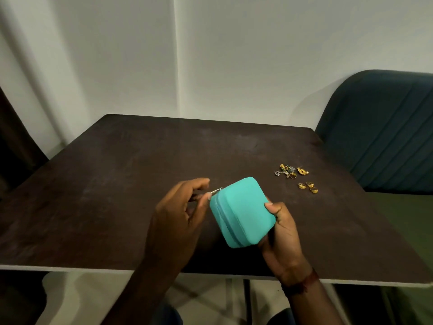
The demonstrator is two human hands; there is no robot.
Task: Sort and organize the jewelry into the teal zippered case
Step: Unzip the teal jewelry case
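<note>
The teal zippered case (242,212) sits closed near the table's (117,184) front edge, and I see my right hand (282,231) wrapped around its right side, thumb on the lid. My left hand (180,212) pinches the metal zipper pull (216,190) at the case's far left corner. The jewelry (296,178) lies loose on the table, well apart to the right.

The teal case (243,213) looks matt and smooth with a shiny metal zipper pull (216,190), the jewelry (295,177) at right glints gold and silver, the dark table (140,174) looks matt and scuffed, and the chair (384,132) at upper right looks like ribbed cloth.
</note>
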